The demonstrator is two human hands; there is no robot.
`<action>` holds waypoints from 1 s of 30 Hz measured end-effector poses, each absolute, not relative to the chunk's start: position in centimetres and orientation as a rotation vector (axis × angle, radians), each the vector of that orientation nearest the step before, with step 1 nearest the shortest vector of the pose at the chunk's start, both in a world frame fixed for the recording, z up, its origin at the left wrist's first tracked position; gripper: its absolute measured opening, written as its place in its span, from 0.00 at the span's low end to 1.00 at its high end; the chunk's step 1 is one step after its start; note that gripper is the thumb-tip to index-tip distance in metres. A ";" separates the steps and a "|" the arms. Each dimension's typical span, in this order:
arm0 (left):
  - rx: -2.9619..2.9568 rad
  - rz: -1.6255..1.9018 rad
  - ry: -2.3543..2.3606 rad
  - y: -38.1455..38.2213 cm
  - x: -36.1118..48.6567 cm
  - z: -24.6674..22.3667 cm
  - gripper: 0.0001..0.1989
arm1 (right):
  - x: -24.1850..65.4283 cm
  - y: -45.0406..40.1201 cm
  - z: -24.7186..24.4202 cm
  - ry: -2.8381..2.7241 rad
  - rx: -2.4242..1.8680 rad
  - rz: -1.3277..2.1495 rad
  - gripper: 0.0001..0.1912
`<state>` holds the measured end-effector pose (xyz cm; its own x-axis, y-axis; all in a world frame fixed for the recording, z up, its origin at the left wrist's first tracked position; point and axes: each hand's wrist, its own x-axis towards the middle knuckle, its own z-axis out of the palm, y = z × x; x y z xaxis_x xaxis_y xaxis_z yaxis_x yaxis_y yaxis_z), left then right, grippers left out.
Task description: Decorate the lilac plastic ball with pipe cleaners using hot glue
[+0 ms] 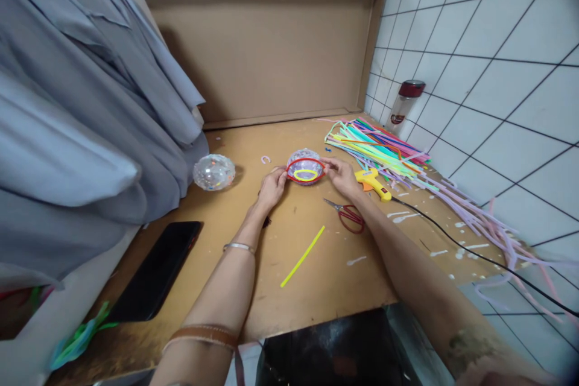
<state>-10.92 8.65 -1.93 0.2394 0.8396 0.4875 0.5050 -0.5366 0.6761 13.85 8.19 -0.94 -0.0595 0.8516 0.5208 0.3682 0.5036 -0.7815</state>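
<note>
A red pipe cleaner [306, 160], bent into a pointed oval, is pinched at its left end by my left hand [273, 186] and at its right end by my right hand [340, 175]. Behind it sits a round pale-purple ball [304, 154], partly covered by the red loop. Inside the oval shows a smaller yellow ring [306, 176]; whether it is fixed to the ball I cannot tell. Red-handled scissors [349, 216] lie beside my right wrist. On the table in front of me rests a straight yellow pipe cleaner [303, 257].
A yellow glue gun [373, 183] with a black cord lies right of my hand, below a pile of coloured pipe cleaners [384, 148]. Leftward are a clear ball [214, 172] and a black phone [156, 271]. A lidded bottle [404, 105] stands by the tiled wall; cardboard [266, 48] closes the back.
</note>
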 end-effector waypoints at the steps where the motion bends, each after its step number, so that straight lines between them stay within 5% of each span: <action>1: 2.143 1.207 1.234 8.6 -10.9 -1.9 0.17 | 13.8 8.3 -0.9 -1.651 -1.067 0.556 0.18; 17: 2.232 1.235 1.249 8.6 -10.7 -1.6 0.21 | 13.4 8.6 -0.9 -1.583 -1.114 0.496 0.13; 30: 2.041 1.234 1.269 8.9 -10.6 -1.6 0.14 | 13.3 8.8 -1.0 -1.564 -1.061 0.567 0.15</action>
<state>-10.58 8.88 -1.61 0.1824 0.8707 0.4568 0.4813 -0.4842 0.7307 13.31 8.80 -1.02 0.0104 0.8577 0.5141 0.3290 0.4826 -0.8117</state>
